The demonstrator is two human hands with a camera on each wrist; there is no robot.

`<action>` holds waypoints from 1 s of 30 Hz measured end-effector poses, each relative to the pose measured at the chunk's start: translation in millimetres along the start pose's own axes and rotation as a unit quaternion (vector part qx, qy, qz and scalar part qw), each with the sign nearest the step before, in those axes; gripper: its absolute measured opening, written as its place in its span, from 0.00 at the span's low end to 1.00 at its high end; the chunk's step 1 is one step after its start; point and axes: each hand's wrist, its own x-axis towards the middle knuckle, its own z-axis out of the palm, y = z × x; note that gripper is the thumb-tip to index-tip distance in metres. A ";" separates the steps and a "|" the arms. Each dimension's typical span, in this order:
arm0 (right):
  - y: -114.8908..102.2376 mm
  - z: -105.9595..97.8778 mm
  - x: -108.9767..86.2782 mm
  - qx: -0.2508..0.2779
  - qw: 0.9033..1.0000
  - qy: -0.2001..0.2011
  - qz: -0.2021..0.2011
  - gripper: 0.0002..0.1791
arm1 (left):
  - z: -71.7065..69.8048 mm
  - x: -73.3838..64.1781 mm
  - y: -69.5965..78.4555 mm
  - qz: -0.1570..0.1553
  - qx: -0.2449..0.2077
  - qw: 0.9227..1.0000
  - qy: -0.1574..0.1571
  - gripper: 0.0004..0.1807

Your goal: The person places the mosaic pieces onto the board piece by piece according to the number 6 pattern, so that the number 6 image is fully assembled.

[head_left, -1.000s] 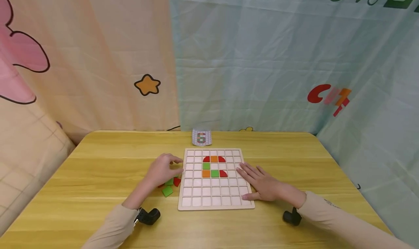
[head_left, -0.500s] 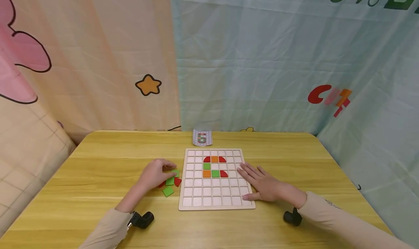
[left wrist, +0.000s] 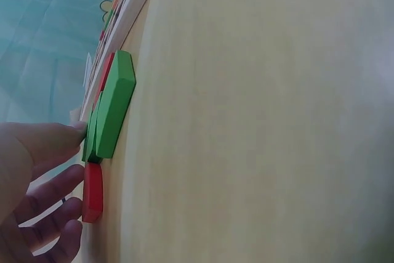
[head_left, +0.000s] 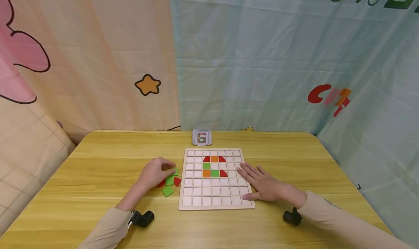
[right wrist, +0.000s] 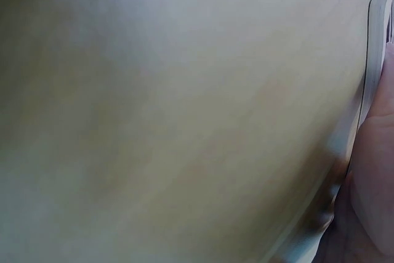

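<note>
My left hand is over a small pile of loose tiles left of the grid board. In the left wrist view its thumb touches or nearly touches the green tiles; the index finger is mostly hidden, so a pinch cannot be made out. A red tile lies beside the other loosely curled fingers. In the head view a green square tile and a red tile lie nearby. My right hand rests with spread fingers on the board's right edge. Red rounded, orange and green square tiles sit in its upper cells.
A small card with a coloured grid pattern stands behind the board near the far edge of the wooden table. Printed curtains hang behind. The right wrist view is mostly blurred tabletop.
My left hand has moved left and slightly toward me, from the board's left edge to the loose tiles, then stayed nearly still. My right hand has not moved.
</note>
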 end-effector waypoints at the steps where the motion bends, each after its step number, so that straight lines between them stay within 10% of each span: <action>1: 0.1 0.1 0.1 -0.001 1.000 -0.001 0.000 0.49 | -0.3 -0.4 0.1 0.000 0.002 1.000 0.002 0.09; 17: 2.6 2.5 -0.9 0.007 1.000 0.003 -0.002 0.49 | -8.9 -3.6 -10.7 0.057 -0.033 0.996 -0.058 0.15; 30: -0.3 -0.2 -0.2 0.009 1.000 -0.004 0.006 0.49 | -9.4 -1.8 -3.0 0.046 0.000 0.997 -0.062 0.16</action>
